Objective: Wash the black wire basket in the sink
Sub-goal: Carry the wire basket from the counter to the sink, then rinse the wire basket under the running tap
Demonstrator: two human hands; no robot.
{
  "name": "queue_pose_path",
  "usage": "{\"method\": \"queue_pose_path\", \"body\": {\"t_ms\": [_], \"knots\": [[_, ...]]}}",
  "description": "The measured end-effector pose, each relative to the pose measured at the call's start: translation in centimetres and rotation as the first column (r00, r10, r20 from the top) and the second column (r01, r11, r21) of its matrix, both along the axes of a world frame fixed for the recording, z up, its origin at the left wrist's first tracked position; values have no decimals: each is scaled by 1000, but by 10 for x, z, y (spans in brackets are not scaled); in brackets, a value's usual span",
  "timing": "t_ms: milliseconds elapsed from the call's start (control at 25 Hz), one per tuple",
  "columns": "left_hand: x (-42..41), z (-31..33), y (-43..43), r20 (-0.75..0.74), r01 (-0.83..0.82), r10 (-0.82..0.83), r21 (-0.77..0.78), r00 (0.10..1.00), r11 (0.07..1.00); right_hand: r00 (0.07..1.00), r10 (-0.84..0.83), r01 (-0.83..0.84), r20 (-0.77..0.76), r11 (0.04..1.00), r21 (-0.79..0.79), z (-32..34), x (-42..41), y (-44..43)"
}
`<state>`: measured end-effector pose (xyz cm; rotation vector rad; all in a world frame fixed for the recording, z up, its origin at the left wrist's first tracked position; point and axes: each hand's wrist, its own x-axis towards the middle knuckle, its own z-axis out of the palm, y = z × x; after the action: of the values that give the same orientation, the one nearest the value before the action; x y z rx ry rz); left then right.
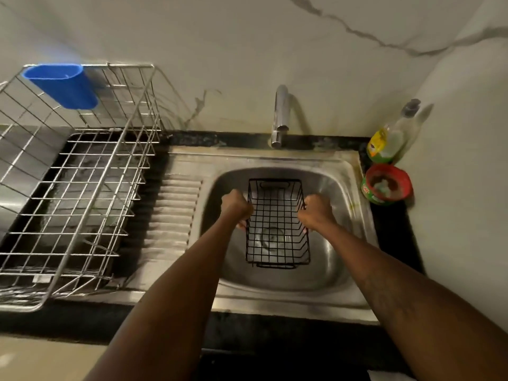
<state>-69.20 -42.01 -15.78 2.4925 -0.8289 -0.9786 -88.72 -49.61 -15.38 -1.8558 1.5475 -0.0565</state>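
Black wire basket (277, 224): in sink (338, 259) basin, upright, open top toward me, drain visible through mesh; my left hand (237, 209) curls round its left rim; my right hand (316, 211) grips its right rim; tap (280, 116) behind basin, no water visible; steel dish rack (74, 188) on left, blue cup (63, 85) hung on its back rail; soap bottle (390, 138) and red-rimmed tub (386, 185) at sink's right, near wall.

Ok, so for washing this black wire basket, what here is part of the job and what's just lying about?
In the job: black wire basket, gripped by left hand and right hand; steel sink; tap; probably the soap bottle and red-rimmed tub beside the sink.
Lying about: wire dish rack; blue plastic holder hung on it.
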Motion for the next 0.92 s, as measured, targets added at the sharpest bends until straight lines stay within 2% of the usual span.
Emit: {"method": "queue_pose_path", "body": {"t_ms": [200, 360, 640, 760, 840, 920], "knots": [[1, -52, -12, 7, -15, 15, 26, 1000, 1000, 999, -26, 27, -32, 999, 35, -49, -3, -12], [7, -77, -12, 28, 15, -17, 69, 999, 998, 999, -50, 50, 7, 997, 53, -66, -4, -10], [9, -95, -6, -1, -4, 5, 97, 1000, 995, 998, -64, 64, 4, 997, 39, -85, -5, -5], [5, -75, -6, 54, -53, 48, 103, 997, 993, 996, -53, 49, -76, 998, -51, -77, -2, -4], [-1, -44, -22, 141, -76, 89, -98, 986, 992, 995, -24, 10, -99, 990, -142, -72, 1, -6], [-9, -6, -53, 161, -22, 88, -371, 983, 928, 999, 7, -17, -53, 982, -187, -69, 7, -9]]}}
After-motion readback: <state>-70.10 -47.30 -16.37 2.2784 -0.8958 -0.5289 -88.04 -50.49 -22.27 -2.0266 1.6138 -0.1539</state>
